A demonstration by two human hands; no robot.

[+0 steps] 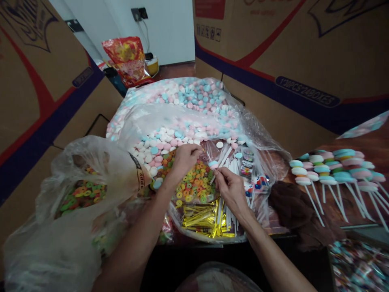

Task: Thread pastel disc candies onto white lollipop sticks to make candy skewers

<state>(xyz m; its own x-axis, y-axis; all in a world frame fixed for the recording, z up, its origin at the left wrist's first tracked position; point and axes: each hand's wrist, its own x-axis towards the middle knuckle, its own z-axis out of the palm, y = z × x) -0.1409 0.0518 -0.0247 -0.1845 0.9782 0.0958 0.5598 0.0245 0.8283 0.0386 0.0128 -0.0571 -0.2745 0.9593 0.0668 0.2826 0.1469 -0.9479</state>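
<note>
My left hand (185, 159) is closed in a pinch over a pile of coloured ring candies (194, 184), fingertips near a pink and blue round candy (213, 164). My right hand (229, 186) pinches a thin white stick (219, 170) whose tip meets that candy. Both hands work above a clear bag of pink, blue and white round candies (182, 117). White sticks (231, 164) and gold twist ties (200, 219) lie beneath the hands.
Finished stacked candy lollipops (331, 170) lie on the right surface. A plastic bag with more ring candies (80, 194) sits at left. Large cardboard boxes (291, 61) stand on both sides. A red snack bag (127, 59) sits behind.
</note>
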